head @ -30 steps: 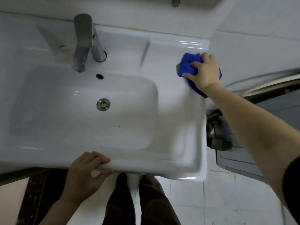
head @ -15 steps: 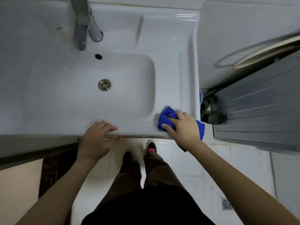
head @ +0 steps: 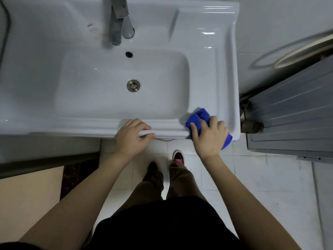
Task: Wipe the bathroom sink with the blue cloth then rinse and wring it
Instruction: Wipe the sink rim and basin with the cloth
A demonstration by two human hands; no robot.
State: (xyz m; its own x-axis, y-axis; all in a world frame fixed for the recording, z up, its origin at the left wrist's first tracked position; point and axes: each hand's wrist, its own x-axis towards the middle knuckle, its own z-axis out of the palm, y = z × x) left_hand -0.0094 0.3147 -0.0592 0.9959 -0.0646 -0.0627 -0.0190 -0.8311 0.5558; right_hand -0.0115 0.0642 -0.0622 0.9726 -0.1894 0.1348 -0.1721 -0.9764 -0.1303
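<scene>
The white bathroom sink (head: pixel 203 73) fills the upper half of the head view, with a chrome tap (head: pixel 118 20) at the back and a metal drain (head: pixel 133 85) in the basin. My right hand (head: pixel 209 136) presses the bunched blue cloth (head: pixel 198 119) onto the sink's front right corner; part of the cloth sticks out under my palm at the right. My left hand (head: pixel 132 135) grips the sink's front rim, fingers curled over the edge, just left of the cloth.
A grey ribbed panel (head: pixel 292 109) stands close to the sink's right side, with a metal fitting (head: pixel 252 127) in the gap. The white tiled floor (head: pixel 270 186) and my shoes (head: pixel 178 156) lie below. A dark counter edge (head: pixel 45 163) runs at left.
My right hand swept the cloth from the sink's back right corner down the right ledge to the front right corner. My left hand has stayed on the front rim.
</scene>
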